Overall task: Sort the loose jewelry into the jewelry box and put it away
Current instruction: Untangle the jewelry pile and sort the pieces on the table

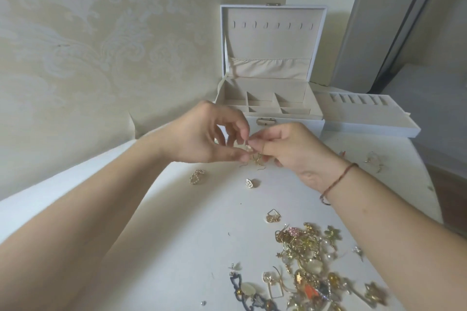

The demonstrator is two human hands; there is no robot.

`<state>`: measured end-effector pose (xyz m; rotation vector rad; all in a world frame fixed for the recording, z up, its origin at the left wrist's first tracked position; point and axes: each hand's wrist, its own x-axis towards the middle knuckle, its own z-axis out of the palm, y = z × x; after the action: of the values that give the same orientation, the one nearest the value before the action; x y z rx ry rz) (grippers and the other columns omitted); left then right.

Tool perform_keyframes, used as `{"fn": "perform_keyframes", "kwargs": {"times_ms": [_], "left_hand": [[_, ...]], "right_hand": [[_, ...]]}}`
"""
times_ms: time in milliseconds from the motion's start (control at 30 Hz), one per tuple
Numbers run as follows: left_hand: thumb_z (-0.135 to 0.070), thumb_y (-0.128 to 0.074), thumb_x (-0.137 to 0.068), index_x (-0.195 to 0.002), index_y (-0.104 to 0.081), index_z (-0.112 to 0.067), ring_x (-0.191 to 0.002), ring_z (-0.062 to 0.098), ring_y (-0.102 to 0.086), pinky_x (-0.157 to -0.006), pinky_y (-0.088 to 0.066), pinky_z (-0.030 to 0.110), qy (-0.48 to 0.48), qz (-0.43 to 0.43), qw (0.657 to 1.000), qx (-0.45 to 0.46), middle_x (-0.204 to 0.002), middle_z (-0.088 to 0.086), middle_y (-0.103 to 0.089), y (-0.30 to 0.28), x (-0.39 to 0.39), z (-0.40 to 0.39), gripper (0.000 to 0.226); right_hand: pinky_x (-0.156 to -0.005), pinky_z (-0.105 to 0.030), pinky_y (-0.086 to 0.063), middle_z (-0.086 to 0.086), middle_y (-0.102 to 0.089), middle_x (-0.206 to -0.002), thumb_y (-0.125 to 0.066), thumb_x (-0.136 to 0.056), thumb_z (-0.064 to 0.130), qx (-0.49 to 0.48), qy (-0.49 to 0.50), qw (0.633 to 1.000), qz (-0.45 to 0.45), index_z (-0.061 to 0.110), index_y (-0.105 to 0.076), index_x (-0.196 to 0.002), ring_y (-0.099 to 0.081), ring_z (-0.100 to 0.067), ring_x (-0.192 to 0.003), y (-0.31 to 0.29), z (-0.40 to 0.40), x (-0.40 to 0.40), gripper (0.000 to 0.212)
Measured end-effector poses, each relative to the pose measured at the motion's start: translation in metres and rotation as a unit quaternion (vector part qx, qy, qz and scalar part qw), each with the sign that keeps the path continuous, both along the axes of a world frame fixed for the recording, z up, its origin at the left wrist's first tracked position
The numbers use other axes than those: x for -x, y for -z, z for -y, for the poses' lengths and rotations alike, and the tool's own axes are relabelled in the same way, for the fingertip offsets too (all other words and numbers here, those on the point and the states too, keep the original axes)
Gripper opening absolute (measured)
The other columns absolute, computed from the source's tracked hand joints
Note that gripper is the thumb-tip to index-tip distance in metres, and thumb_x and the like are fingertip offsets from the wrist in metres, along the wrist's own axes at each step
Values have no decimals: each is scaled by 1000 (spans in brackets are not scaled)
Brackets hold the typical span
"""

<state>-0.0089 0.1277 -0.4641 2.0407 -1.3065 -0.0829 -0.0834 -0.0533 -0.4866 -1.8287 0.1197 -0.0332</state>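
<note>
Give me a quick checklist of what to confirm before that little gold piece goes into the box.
1. Jewelry box lid open: ok.
2. Compartments look free of jewelry: ok.
3. Gold earrings held: ok, pinched by left hand and right hand.
4. Earrings untangled from each other: cannot tell.
5. Path to the box unobstructed: ok.
6. Removed tray out of the way beside the box: ok.

Jewelry box [288, 122]: white shell, cream lining. Wall [101, 33]: cream damask pattern. Jewelry pile [308, 260]: mostly gold; table [189, 235] white.
</note>
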Motion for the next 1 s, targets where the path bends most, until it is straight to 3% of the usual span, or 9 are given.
{"fn": "perform_keyframes", "kwargs": {"times_ms": [200, 267, 367, 467, 567, 700, 833, 933, 1000], "left_hand": [[-13, -82, -78, -82, -69, -11, -68, 15, -68, -65, -58, 30, -30, 55, 993, 98, -77, 1, -69, 24, 10, 19, 14], [-13, -82, -77, -82, -71, -12, -66, 12, -67, -67, -57, 28, -38, 21, 997, 59, -75, 1, -71, 23, 11, 18, 12], [-13, -81, -78, -84, -73, -15, -67, 6, -67, -69, -55, 25, -42, -35, 997, -63, -76, -4, -72, 22, 4, 10, 10], [-19, -82, -77, -86, -76, -20, -72, 5, -69, -72, -57, 27, -38, -57, 988, -138, -79, -9, -74, 26, 1, 5, 11], [-20, -80, -79, -87, -77, -25, -75, 15, -71, -69, -58, 39, -19, -90, 981, -171, -80, -9, -75, 28, 6, 5, 11], [-18, -81, -78, -89, -77, -26, -72, 5, -68, -59, -55, 29, -21, -99, 978, -180, -78, -10, -74, 28, 7, 5, 14], [-26, -83, -75, -90, -76, -24, -68, 4, -65, -62, -53, 31, -12, -126, 974, -189, -78, -8, -74, 28, 6, 0, 17], [-43, -74, -81, -86, -73, -15, -62, 4, -62, -61, -51, 23, -28, -116, 987, -104, -70, -9, -70, 24, 2, -6, 28], [-54, -63, -85, -84, -71, -11, -58, 10, -62, -59, -48, 17, -69, -110, 991, -30, -70, -3, -68, 22, -1, -6, 43]], "right_hand": [[-43, -19, -27, -7, -66, -76, -63, -89, 7, -210, 13, 973, -92, 10, -67, -93, -49, -11, -54, 8, 7, 7, 7], [-42, -18, -29, -10, -69, -81, -63, -89, 5, -169, 25, 983, -73, 8, -67, -97, -51, -12, -55, 11, 9, 11, 10], [-48, -10, -38, -5, -68, -81, -67, -86, 4, 28, 41, 999, -12, 16, -70, -91, -52, -4, -57, 13, 12, 16, 12], [-54, -10, -42, 9, -65, -76, -73, -81, 12, 214, -28, 976, -10, 26, -70, -89, -51, 3, -55, 16, 8, 23, 17], [-70, -19, -50, 15, -68, -80, -74, -76, 21, 342, -43, 939, 1, 29, -70, -89, -60, 2, -72, 23, -1, 28, 15], [-75, -27, -53, 17, -65, -70, -78, -74, 27, 333, -29, 942, 29, 33, -67, -71, -63, -2, -75, 27, -9, 29, 13], [-71, -22, -50, 14, -68, -75, -78, -75, 31, 331, -47, 942, 35, 27, -71, -78, -61, 2, -72, 26, -9, 28, 8], [-58, -7, -38, 15, -68, -77, -76, -79, 25, 327, -90, 939, 51, 28, -73, -86, -52, 4, -57, 9, 7, 34, 8], [-57, -11, -39, 18, -67, -77, -76, -79, 28, 331, -144, 932, 35, 31, -73, -86, -48, -1, -58, -2, 19, 42, 8]]}}
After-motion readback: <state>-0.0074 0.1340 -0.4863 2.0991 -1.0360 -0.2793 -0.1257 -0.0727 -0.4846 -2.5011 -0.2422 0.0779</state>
